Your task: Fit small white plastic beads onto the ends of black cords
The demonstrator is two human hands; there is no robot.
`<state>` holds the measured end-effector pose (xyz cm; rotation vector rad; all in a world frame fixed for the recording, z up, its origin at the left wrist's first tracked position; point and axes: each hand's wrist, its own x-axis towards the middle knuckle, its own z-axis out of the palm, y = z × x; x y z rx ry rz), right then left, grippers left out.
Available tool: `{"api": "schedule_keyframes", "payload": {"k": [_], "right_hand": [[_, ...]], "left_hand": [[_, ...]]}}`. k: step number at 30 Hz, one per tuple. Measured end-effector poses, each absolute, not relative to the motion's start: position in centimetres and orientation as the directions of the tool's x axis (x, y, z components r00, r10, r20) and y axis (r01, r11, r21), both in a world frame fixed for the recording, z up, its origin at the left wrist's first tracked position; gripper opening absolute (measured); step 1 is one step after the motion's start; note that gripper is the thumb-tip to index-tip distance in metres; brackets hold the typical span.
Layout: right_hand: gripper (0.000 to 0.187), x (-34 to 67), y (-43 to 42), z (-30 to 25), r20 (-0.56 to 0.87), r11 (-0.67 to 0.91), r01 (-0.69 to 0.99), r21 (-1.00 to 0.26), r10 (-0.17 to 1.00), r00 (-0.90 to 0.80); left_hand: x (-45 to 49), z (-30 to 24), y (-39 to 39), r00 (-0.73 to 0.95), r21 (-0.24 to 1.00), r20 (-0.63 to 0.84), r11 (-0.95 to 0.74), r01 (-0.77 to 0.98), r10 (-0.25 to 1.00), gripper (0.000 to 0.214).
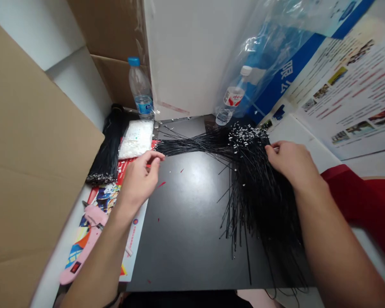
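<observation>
A thick bundle of thin black cords [266,196] with small whitish tips lies across the right side of the dark table. My right hand [288,160] is at its upper right edge, thumb and fingers closed on some of the cords. A second, flatter bundle of black cords [186,146] stretches leftward from it. By that bundle's left ends is my left hand [143,171], thumb and forefinger pinched together. Whatever lies between those fingertips is too small to make out. Just beyond the left hand rests a clear bag of small white pieces [136,139].
Another black cord bundle [105,147] lies at the far left beside a cardboard panel [35,141]. A pink glue gun [86,244] rests on a printed sheet [136,239]. Two plastic bottles, one blue-capped [141,92] and one white-capped [232,98], stand at the back.
</observation>
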<state>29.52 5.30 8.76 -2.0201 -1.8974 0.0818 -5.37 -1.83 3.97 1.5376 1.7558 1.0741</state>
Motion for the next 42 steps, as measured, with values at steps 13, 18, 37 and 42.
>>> {"api": "schedule_keyframes", "payload": {"k": [13, 18, 37, 42], "right_hand": [[0.026, 14.6, 6.7, 5.0, 0.004, 0.485, 0.864, -0.135, 0.872, -0.489], [0.025, 8.9, 8.2, 2.7, 0.008, 0.679, 0.715, -0.165, 0.726, -0.688], [0.027, 9.3, 9.2, 1.7, 0.067, 0.718, 0.685, -0.119, 0.694, -0.716], [0.027, 9.8, 9.0, 1.1, 0.099, 0.709, 0.686, -0.166, 0.704, -0.704]], "left_hand": [[-7.9, 2.7, -1.4, -0.124, 0.447, 0.044, 0.091, 0.890, 0.991, 0.026], [-7.4, 2.0, -0.6, -0.122, 0.360, -0.011, 0.118, 0.926, 0.992, 0.024], [-7.0, 2.4, -0.8, -0.169, 0.547, 0.102, 0.086, 0.832, 0.980, 0.016], [-7.1, 2.1, -0.7, -0.147, 0.614, 0.126, 0.040, 0.788, 0.981, 0.014]]}}
